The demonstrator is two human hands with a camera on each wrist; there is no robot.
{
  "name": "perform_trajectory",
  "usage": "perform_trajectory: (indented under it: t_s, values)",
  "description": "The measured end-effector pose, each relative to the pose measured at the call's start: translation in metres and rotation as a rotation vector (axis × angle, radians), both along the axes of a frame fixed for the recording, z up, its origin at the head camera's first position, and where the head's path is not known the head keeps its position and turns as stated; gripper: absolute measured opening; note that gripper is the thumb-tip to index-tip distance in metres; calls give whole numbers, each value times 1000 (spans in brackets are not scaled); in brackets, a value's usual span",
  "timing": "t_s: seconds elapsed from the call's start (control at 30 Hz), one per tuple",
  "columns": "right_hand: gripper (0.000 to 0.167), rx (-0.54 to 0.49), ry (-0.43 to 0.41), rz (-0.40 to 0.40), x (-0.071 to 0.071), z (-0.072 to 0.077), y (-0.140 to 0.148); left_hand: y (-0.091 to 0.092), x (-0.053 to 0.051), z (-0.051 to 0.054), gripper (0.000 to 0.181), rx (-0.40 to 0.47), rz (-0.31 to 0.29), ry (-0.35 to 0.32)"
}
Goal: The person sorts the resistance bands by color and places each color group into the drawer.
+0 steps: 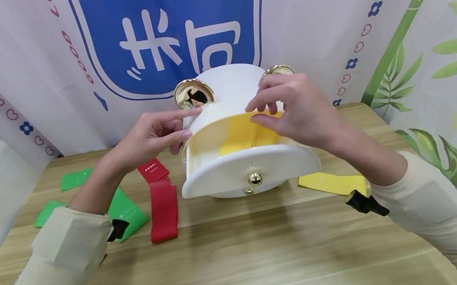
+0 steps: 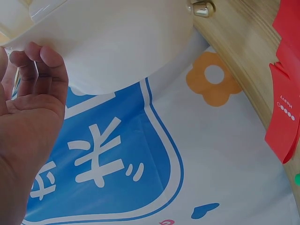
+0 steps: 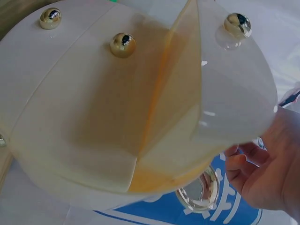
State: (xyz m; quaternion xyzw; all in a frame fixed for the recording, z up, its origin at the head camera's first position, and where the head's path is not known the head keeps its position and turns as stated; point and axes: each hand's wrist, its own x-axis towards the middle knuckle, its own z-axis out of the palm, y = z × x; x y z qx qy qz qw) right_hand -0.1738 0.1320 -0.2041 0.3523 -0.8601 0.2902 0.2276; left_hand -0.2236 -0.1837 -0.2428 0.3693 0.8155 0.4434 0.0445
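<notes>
A glossy white box (image 1: 250, 166) with gold knobs and a curved top stands at the table's back, its front flap folded down. Inside, a yellow sheet or band (image 1: 238, 136) shows through the opening. My left hand (image 1: 150, 137) touches the box's left upper corner, its index finger straight along the top and its thumb at the rim. In the left wrist view the other fingers bend beside the wall. My right hand (image 1: 294, 105) pinches the upper rim, thumb just below it and index finger above. The right wrist view shows the right hand's fingers (image 3: 243, 161) curled at the box's edge.
Green bands (image 1: 128, 214) and red bands (image 1: 163, 211) lie left of the box, one red piece (image 2: 286, 112) marked "Heavy". A yellow band (image 1: 332, 183) lies to the right on the wooden table (image 1: 246, 263). A printed curtain (image 1: 302, 13) hangs close behind.
</notes>
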Motion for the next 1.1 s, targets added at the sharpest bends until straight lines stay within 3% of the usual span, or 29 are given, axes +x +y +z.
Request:
perform_trajectory:
  t_s: [0.33,0.6,0.73,0.93,1.1]
  values:
    - [12,-123,-71,-15,-7,6,37,-1,0,-1,52,2,1,5]
    - [10,-137,-184,-130,-21,-6,78,-1,0,-1,52,6,-5,4]
    - [13,-88,-293,-180,-33,-23,97,-1,0,-1,52,6,-7,8]
    - [19,88,-464,-209,-52,-61,120,0,-1,0,52,5,-4,11]
    - [15,206,-535,-43,-65,-104,129,0,-1,-1,51,8,-4,8]
